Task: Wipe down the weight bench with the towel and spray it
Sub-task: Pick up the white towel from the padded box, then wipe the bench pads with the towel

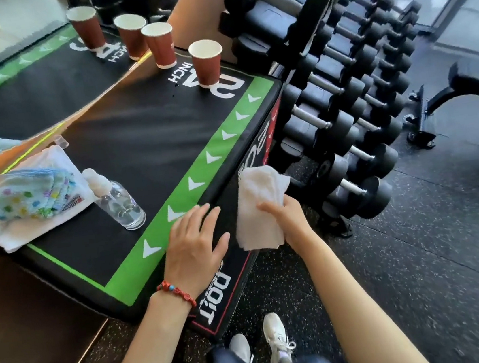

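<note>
My right hand [286, 214] grips the white towel [258, 206] against the padded box's [148, 138] side; my left hand [195, 241] lies flat, holding nothing, on its green edge. The spray bottle [115, 198] stands on top, beside folded cloths [27, 198].

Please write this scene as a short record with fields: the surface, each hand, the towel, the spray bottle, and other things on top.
surface: padded box, black top with green border
left hand: flat on the box's near edge, holds nothing
right hand: grips white towel against the box's side
spray bottle: clear, upright on the top, untouched
folded cloths: stacked left of the bottle
paper cups: two upright at the far end, by the mirror
beside the box: dumbbell rack
</note>
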`<state>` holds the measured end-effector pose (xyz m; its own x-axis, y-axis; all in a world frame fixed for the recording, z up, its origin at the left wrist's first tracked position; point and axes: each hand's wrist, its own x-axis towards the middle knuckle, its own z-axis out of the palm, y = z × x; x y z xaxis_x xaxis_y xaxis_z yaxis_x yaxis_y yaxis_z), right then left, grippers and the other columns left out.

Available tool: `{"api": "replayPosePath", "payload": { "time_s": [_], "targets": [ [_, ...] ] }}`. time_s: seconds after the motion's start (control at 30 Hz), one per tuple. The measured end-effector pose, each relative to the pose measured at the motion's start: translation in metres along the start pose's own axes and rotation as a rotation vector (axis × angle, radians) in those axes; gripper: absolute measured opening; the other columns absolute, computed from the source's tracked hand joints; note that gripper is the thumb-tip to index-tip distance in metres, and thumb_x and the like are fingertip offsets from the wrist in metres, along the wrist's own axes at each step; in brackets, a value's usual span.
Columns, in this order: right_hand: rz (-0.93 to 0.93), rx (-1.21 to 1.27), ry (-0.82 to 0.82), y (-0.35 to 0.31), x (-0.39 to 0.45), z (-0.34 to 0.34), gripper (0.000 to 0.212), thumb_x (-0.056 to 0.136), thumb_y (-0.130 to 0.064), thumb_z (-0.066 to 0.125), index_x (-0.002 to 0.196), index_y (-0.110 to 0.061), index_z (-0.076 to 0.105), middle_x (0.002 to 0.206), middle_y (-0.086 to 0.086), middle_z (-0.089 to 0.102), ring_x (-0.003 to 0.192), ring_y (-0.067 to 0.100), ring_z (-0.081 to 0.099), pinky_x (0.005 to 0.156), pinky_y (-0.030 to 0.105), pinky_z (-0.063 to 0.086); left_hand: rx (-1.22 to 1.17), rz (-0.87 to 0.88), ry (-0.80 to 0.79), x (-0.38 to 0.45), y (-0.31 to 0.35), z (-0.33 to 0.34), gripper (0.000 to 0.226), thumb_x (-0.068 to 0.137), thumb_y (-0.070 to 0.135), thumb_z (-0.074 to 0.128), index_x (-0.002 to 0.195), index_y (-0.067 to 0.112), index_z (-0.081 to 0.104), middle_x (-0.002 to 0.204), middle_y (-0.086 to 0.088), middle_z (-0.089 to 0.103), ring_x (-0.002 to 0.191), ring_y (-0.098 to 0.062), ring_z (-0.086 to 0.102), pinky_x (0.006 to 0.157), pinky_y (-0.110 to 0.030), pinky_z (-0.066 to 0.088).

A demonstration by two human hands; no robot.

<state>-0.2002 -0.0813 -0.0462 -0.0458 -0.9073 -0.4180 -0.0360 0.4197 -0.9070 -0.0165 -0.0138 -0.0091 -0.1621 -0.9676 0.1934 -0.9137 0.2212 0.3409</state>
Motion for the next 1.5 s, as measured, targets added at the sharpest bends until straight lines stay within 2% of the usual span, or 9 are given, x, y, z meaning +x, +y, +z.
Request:
{"api": "replayPosePath", "payload": {
  "time_s": [0.13, 0.33, 0.47, 0.63, 0.8, 0.93, 1.03, 1.3, 1.5],
  "targets": [
    [0.024, 0.078, 0.146, 0.028, -0.033, -0.037, 0.012, 0.079, -0.02, 0.065, 0.089, -0.024, 0.062, 0.094, -0.002, 0.065, 0.091, 0.018, 0.061, 0.071, 0.031, 0.049, -0.014, 0.095, -0.06, -0.001, 0.021, 0.014, 0.046, 0.084, 0.032, 0.047, 0.114, 0.0, 0.063, 0.114, -0.019, 0.064, 0.109, -0.035, 0.059, 0.09, -0.05, 0.046],
    [0.015, 0.148, 0.336, 0.068, -0.096, -0.094, 0.036, 0.06, -0.042, 0.073, 0.092, -0.026, 0.066, 0.097, -0.005, 0.069, 0.09, 0.015, 0.064, 0.071, 0.032, 0.051, -0.025, 0.269, -0.119, -0.011, 0.063, 0.038, 0.044, 0.082, 0.029, 0.053, 0.111, -0.002, 0.065, 0.111, -0.02, 0.065, 0.105, -0.036, 0.061, 0.088, -0.051, 0.048],
    [0.022, 0.185, 0.448, 0.095, -0.14, -0.134, 0.047, 0.057, -0.046, 0.072, 0.099, -0.026, 0.064, 0.102, -0.004, 0.068, 0.094, 0.017, 0.064, 0.077, 0.04, 0.052, -0.039, 0.39, -0.137, -0.024, 0.096, 0.056, 0.043, 0.075, 0.019, 0.075, 0.111, -0.003, 0.064, 0.109, -0.022, 0.065, 0.104, -0.036, 0.062, 0.087, -0.051, 0.048],
    [0.006, 0.238, 0.641, 0.134, -0.203, -0.186, 0.032, 0.065, -0.035, 0.072, 0.094, -0.027, 0.062, 0.095, -0.008, 0.068, 0.082, 0.006, 0.066, 0.062, 0.027, 0.052, -0.05, 0.528, -0.224, -0.049, 0.158, 0.076, 0.045, 0.077, 0.026, 0.06, 0.112, -0.002, 0.064, 0.111, -0.021, 0.065, 0.105, -0.036, 0.061, 0.088, -0.051, 0.05],
    [0.013, 0.297, 0.799, 0.174, -0.284, -0.243, 0.042, 0.077, -0.024, 0.072, 0.114, -0.022, 0.053, 0.102, -0.007, 0.064, 0.089, 0.01, 0.063, 0.073, 0.034, 0.054, -0.063, 0.659, -0.277, -0.096, 0.233, 0.1, 0.05, 0.082, 0.034, 0.046, 0.112, 0.0, 0.064, 0.112, -0.02, 0.065, 0.106, -0.035, 0.061, 0.09, -0.05, 0.048],
    [0.015, 0.315, 0.912, 0.208, -0.353, -0.285, 0.042, 0.077, -0.022, 0.073, 0.112, -0.021, 0.049, 0.1, -0.009, 0.061, 0.086, 0.004, 0.06, 0.064, 0.024, 0.049, -0.105, 0.756, -0.289, -0.143, 0.295, 0.122, 0.042, 0.08, 0.026, 0.066, 0.112, 0.0, 0.064, 0.111, -0.02, 0.065, 0.105, -0.035, 0.061, 0.09, -0.05, 0.048],
    [0.058, 0.324, 0.973, 0.232, -0.399, -0.309, 0.048, 0.076, -0.025, 0.074, 0.116, -0.014, 0.05, 0.105, 0.0, 0.061, 0.092, 0.014, 0.06, 0.074, 0.034, 0.05, -0.132, 0.808, -0.325, -0.176, 0.335, 0.136, 0.046, 0.073, 0.017, 0.079, 0.112, -0.001, 0.064, 0.111, -0.021, 0.065, 0.105, -0.036, 0.061, 0.089, -0.051, 0.048],
    [0.081, 0.471, 1.1, 0.274, -0.468, -0.362, 0.03, 0.077, -0.015, 0.073, 0.101, -0.021, 0.057, 0.104, 0.005, 0.065, 0.095, 0.024, 0.063, 0.084, 0.05, 0.052, -0.149, 1.003, -0.405, -0.215, 0.419, 0.16, 0.047, 0.072, 0.02, 0.079, 0.112, 0.0, 0.064, 0.11, -0.019, 0.066, 0.102, -0.035, 0.062, 0.087, -0.049, 0.049],
    [0.111, 0.513, 1.196, 0.287, -0.469, -0.409, 0.028, 0.075, -0.018, 0.075, 0.096, -0.023, 0.056, 0.102, 0.005, 0.065, 0.092, 0.022, 0.063, 0.08, 0.046, 0.054, -0.168, 1.076, -0.465, -0.197, 0.485, 0.204, 0.047, 0.078, 0.023, 0.074, 0.118, 0.002, 0.061, 0.117, -0.018, 0.063, 0.109, -0.034, 0.059, 0.093, -0.048, 0.046]
  ]
}}
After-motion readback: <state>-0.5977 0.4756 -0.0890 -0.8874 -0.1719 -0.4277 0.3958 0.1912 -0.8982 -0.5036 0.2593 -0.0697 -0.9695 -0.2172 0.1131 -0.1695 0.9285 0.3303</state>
